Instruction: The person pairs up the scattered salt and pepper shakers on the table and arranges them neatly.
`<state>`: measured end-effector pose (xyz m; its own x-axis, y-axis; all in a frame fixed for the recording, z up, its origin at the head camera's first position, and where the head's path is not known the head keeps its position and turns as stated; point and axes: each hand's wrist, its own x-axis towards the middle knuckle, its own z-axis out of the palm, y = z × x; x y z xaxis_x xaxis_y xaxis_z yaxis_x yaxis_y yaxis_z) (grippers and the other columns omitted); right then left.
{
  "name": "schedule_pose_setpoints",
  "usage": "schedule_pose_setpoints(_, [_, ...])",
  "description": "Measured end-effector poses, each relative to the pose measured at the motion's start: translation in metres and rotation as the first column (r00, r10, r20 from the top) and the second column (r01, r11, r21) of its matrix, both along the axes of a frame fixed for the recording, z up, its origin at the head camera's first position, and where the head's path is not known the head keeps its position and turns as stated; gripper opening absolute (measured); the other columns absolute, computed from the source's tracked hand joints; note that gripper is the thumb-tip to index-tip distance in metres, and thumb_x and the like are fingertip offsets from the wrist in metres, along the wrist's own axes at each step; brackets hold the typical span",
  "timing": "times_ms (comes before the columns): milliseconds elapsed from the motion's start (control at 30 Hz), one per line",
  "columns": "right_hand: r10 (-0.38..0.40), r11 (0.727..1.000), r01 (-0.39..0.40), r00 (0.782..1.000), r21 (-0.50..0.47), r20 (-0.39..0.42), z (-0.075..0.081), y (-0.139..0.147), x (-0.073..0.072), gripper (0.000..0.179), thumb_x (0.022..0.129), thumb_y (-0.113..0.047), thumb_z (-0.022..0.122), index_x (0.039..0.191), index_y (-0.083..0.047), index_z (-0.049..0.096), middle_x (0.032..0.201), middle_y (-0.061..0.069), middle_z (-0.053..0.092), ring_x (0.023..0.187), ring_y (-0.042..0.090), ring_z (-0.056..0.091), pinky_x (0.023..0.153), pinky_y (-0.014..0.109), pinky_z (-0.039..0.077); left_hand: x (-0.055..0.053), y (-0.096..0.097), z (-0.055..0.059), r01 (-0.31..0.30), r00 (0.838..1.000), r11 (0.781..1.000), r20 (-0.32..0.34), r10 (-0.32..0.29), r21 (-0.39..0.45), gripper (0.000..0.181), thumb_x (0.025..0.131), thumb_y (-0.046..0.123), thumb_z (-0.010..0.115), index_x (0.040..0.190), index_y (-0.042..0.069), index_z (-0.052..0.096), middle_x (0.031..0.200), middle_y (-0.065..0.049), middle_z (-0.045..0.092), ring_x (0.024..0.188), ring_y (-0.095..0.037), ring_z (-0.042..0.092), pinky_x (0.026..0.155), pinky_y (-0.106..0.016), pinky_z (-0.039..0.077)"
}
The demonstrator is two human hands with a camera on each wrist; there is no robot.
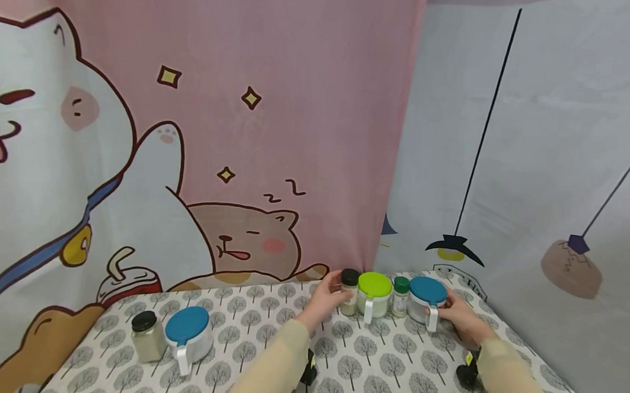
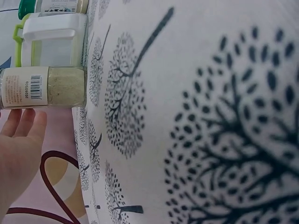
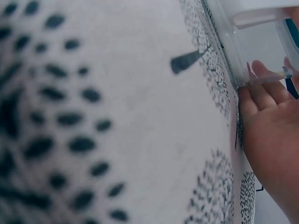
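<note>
At the back of the table my left hand [image 1: 324, 298] holds a glass seasoning jar [image 1: 348, 302] with a black lid, thumb across its front. The left wrist view shows fingertips against the side of this jar [image 2: 65, 87], which has a barcode label and pale powder inside. My right hand [image 1: 464, 314] grips the right side of a clear container [image 1: 418, 312] with a blue lid and white handle. In the right wrist view, fingers [image 3: 268, 93] reach behind its clear wall. Between the hands stand a green-lidded container [image 1: 375, 286] and a small green-capped jar [image 1: 400, 296].
At the left of the table stand another black-lidded jar [image 1: 148, 339] and a second blue-lidded container [image 1: 190, 332] with a white handle. A tree-print cloth [image 1: 266, 318] covers the table. Cartoon-printed curtains [image 1: 318, 131] hang close behind it and along the right.
</note>
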<state>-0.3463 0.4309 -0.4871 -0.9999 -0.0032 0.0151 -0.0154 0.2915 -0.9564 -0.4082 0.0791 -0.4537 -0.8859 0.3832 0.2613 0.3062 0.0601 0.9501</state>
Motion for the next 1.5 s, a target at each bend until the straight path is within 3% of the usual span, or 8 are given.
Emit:
schedule_pose_setpoints(233, [0.002, 1.0, -0.002, 1.0, -0.003, 0.003, -0.001, 0.0, -0.001, 0.104, 0.089, -0.018, 0.072, 0.155, -0.009, -0.007, 0.156, 0.03, 0.005, 0.141, 0.05, 0.003, 0.107, 0.069, 0.007, -0.004, 0.007, -0.008, -0.068, 0.998, 0.996, -0.007, 0.068, -0.054, 0.056, 0.089, 0.012, 0.071, 0.138, 0.002, 0.047, 0.124, -0.016, 0.058, 0.115, -0.034, 0.055, 0.092, -0.043, 0.049])
schedule_pose_setpoints(467, [0.034, 0.999, -0.035, 0.999, -0.016, -0.018, 0.0, -0.001, -0.003, 0.103, 0.09, -0.018, 0.071, 0.155, -0.01, -0.008, 0.157, 0.029, 0.003, 0.142, 0.049, 0.002, 0.107, 0.069, 0.006, -0.002, 0.011, -0.002, -0.098, 0.995, 0.988, -0.007, 0.098, -0.115, 0.056, 0.088, 0.014, 0.072, 0.137, 0.002, 0.049, 0.122, -0.015, 0.059, 0.115, -0.031, 0.055, 0.091, -0.04, 0.049])
schedule_pose_setpoints(700, [0.021, 1.0, -0.021, 0.999, -0.001, -0.036, 0.005, -0.004, -0.007, 0.098, 0.087, -0.017, 0.074, 0.155, -0.006, 0.005, 0.154, 0.03, 0.014, 0.14, 0.049, 0.013, 0.108, 0.067, 0.012, -0.002, 0.011, 0.0, -0.102, 0.995, 0.986, -0.014, 0.101, -0.13, 0.055, 0.089, 0.016, 0.072, 0.137, 0.004, 0.05, 0.131, -0.016, 0.056, 0.12, -0.031, 0.052, 0.097, -0.045, 0.045])
schedule_pose_setpoints(933, [0.015, 0.999, -0.014, 0.999, 0.035, -0.04, 0.007, -0.007, -0.01, 0.101, 0.087, -0.02, 0.075, 0.156, -0.007, 0.002, 0.154, 0.029, 0.015, 0.139, 0.05, 0.014, 0.106, 0.068, 0.016, -0.004, 0.013, -0.004, -0.121, 0.993, 0.982, -0.003, 0.122, -0.142, 0.055, 0.088, 0.018, 0.073, 0.137, 0.005, 0.05, 0.13, -0.014, 0.057, 0.119, -0.031, 0.053, 0.096, -0.045, 0.046])
schedule_pose_setpoints(1167, [0.006, 1.0, -0.005, 1.0, 0.019, -0.031, 0.002, -0.007, -0.007, 0.099, 0.087, -0.017, 0.074, 0.156, -0.007, 0.004, 0.149, 0.031, 0.026, 0.132, 0.048, 0.032, 0.102, 0.06, 0.033, -0.002, 0.013, -0.01, -0.101, 0.994, 0.984, 0.034, 0.107, -0.15, 0.049, 0.091, 0.019, 0.07, 0.135, 0.009, 0.052, 0.132, -0.012, 0.056, 0.121, -0.03, 0.052, 0.096, -0.045, 0.046])
schedule_pose_setpoints(1500, [-0.05, 0.999, 0.049, 0.999, -0.013, -0.018, -0.005, -0.005, -0.006, 0.102, 0.086, -0.019, 0.076, 0.157, -0.01, 0.004, 0.15, 0.029, 0.025, 0.135, 0.047, 0.028, 0.106, 0.063, 0.026, -0.006, 0.017, -0.013, -0.105, 0.994, 0.979, 0.016, 0.109, -0.174, 0.046, 0.089, 0.019, 0.072, 0.13, 0.008, 0.055, 0.125, -0.01, 0.059, 0.114, -0.027, 0.055, 0.092, -0.043, 0.048])
